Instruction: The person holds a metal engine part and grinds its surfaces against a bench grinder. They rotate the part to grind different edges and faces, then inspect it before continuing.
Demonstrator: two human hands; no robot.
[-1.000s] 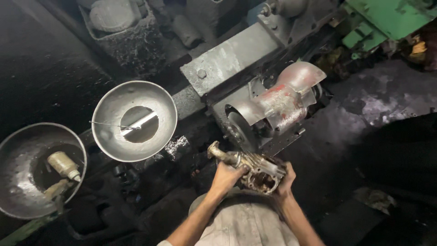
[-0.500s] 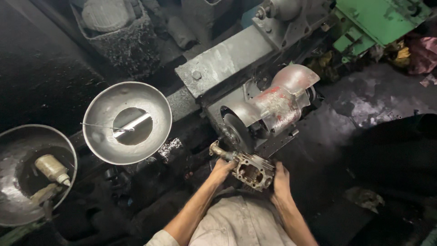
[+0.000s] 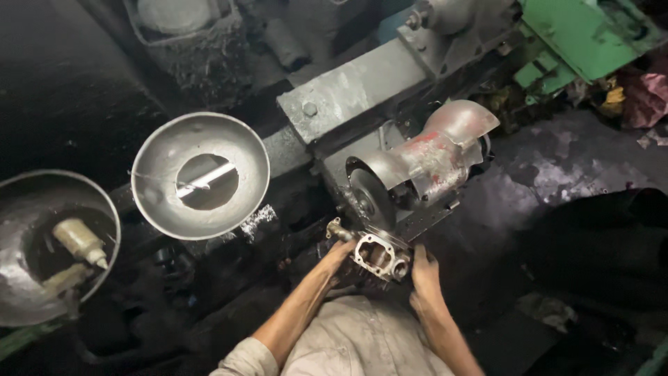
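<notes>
Both hands have pushed the pale, hollow cast-metal housing (image 3: 379,256) closer to the grey grinding wheel (image 3: 367,198). Left hand (image 3: 339,255) and right hand (image 3: 424,273) clasp its opposite sides; the wheel sits directly beyond, touching its far edge.

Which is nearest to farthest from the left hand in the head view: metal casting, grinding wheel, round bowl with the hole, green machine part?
1. metal casting: held in the left hand.
2. grinding wheel: just above the casting.
3. round bowl: off to the left.
4. green machine part: top right corner.
</notes>
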